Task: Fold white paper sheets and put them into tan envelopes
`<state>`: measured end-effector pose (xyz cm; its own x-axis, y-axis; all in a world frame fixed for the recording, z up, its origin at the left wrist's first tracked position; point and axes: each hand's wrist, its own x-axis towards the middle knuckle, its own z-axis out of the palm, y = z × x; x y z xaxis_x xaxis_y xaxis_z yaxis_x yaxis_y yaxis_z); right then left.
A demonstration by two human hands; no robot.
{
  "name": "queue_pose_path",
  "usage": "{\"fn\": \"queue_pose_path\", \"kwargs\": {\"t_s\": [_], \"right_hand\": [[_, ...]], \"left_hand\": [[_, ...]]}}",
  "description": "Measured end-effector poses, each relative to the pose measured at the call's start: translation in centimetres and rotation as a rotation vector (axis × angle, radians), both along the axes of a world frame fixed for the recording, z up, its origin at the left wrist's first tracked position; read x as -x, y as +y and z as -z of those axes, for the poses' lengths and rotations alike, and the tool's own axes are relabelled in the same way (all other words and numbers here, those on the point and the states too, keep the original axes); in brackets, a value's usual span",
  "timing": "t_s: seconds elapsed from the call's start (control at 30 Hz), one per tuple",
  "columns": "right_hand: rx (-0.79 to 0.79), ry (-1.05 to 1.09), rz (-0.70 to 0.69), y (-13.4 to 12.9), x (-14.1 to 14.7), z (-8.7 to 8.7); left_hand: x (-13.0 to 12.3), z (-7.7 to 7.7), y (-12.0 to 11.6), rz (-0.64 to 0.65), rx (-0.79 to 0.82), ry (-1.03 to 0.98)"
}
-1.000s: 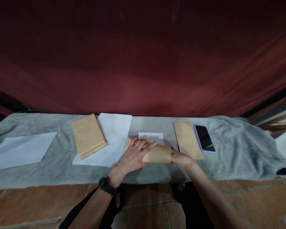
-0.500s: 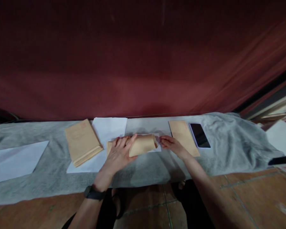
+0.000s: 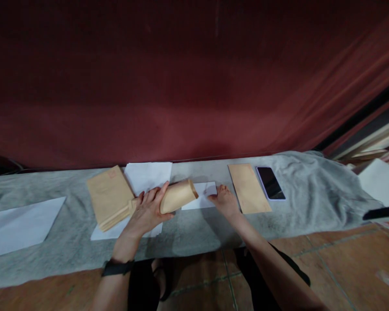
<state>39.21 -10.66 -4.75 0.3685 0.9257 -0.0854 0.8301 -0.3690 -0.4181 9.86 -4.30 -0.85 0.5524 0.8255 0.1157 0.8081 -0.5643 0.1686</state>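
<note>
My left hand (image 3: 147, 211) grips a brown paper envelope (image 3: 179, 196), thumb below and fingers spread over its top. The envelope bows upward, and its mouth gapes to the right. A small white sheet of paper (image 3: 203, 196), perhaps folded, lies flat just right of the mouth, its left end partly behind the envelope. My right hand (image 3: 226, 201) is at the right edge of this sheet, thumb on it and fingers curled. Left of my left hand is a stack of brown envelopes (image 3: 108, 192), resting on white sheets (image 3: 149, 177).
A single brown envelope (image 3: 249, 188) lies right of my right hand, beside a phone (image 3: 270, 183). More white paper (image 3: 22, 224) is at the far left. Grey cloth (image 3: 317, 198) covers the narrow surface, with a dark red hanging (image 3: 194, 86) behind it and tiled floor (image 3: 201, 280) below.
My left hand has drawn the envelope left and tilted it, up to the stack's edge. More of the small white sheet shows. My right hand has shifted slightly, its thumb now over the sheet's edge.
</note>
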Motion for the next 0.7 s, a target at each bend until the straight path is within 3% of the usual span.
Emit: {"fn": "queue_pose_path", "kwargs": {"t_s": [0.17, 0.33, 0.47, 0.7], "right_hand": [[-0.178, 0.213, 0.01, 0.4, -2.1, 0.5], [-0.345, 0.315, 0.128, 0.9, -6.2, -0.4], [-0.616, 0.633, 0.1, 1.6, -7.7, -1.2], [-0.483, 0.714, -0.043, 1.6, -6.0, -1.2]], "left_hand": [[0.3, 0.5, 0.3, -0.005, 0.023, 0.032], [0.4, 0.9, 0.6, -0.013, 0.047, 0.026], [0.4, 1.1, 0.7, -0.012, 0.065, 0.028], [0.5, 1.2, 1.0, -0.011, 0.091, 0.019]]}}
